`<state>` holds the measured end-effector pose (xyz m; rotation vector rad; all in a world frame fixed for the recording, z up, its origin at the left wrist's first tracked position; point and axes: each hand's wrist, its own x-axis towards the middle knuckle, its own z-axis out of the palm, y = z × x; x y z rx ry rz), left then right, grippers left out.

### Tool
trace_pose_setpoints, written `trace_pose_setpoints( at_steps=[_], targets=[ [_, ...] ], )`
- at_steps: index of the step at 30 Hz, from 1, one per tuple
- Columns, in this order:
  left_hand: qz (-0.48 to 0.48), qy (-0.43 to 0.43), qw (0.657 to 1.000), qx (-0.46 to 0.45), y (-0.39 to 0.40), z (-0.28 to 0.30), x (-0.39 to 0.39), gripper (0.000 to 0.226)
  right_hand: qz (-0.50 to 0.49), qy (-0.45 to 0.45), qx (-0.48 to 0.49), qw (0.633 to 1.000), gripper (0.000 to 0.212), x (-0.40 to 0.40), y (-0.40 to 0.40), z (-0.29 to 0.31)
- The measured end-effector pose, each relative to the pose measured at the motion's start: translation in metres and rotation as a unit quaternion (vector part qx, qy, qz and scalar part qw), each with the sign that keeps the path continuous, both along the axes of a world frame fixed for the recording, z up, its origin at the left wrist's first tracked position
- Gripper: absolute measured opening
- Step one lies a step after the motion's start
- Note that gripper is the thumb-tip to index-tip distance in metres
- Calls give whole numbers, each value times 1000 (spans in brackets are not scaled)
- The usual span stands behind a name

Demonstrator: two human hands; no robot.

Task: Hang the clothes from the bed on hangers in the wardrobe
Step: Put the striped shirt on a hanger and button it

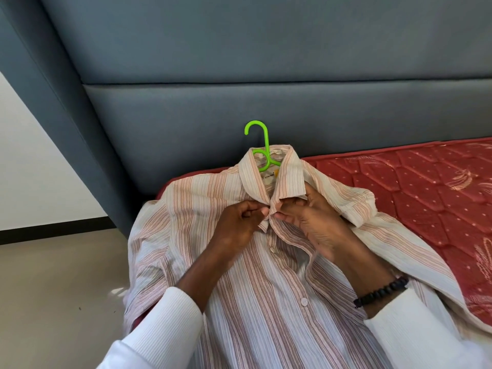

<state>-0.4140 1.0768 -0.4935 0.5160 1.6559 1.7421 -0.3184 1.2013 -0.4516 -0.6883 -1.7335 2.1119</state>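
Left hand (238, 222): fingers curled, pinching the left edge of the shirt front just under the collar, at the top button.
Right hand (310, 222): fingers curled, thumb and fingertips pinching the facing edge of the shirt front at the same spot; the two hands meet fingertip to fingertip.
Bracelet (380, 292): dark beads round the right wrist, just above a white ribbed sleeve (165, 326); the left arm wears the same kind of sleeve.
Shirt (266, 302): cream with pink and brown stripes, lying front up on the corner of the bed, collar toward the headboard, its lower part running toward the person; the left side hangs over the mattress edge above the floor, and a sleeve is folded across on the right.
Buttons (304, 301): two pale ones show lower down the front; whether they are fastened I cannot tell.
Hanger (262, 147): bright green plastic, inside the shirt's neck, hook sticking up out of the collar against the headboard.
Mattress (415, 187): red, quilted, with a pale pattern, bare to the right of the shirt.
Headboard (239, 102): grey-blue padded panels behind the bed.
Floor (58, 275): beige, left of the bed, with a dark skirting strip under a white wall.
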Motion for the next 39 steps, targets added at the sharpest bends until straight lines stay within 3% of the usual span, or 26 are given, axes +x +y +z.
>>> trace_pose_setpoints(
  at_steps=[6,11,14,18,21,25,31,33,36,39],
  targets=[
    [28,-116,992,29,6,-2,3,18,-17,-22,79,996,36,-2,-4,-3],
    [45,-70,996,17,6,-3,5,17,-17,-57,119,991,34,-2,-3,-3],
    [40,-67,997,18,6,-1,7,15,-24,-77,41,996,20,-3,-5,-2],
    [35,-208,971,111,5,9,6,18,-59,-30,-166,984,20,-3,0,-3],
    [25,-218,967,132,4,11,5,21,-75,-7,-186,980,12,-4,2,-7],
    [24,-121,990,72,3,8,5,21,-57,-7,-160,986,9,-4,-1,-8],
    [63,-5,998,-3,2,3,2,17,-12,-18,-71,997,13,0,-3,-9],
    [67,-24,997,7,4,3,5,14,-27,-51,-16,998,11,-2,-4,-10],
    [100,-92,990,43,7,6,7,16,-24,-142,177,974,20,-7,-2,-14],
    [113,-136,982,73,7,10,7,18,-9,-137,267,954,19,-5,-2,-10]
  ],
)
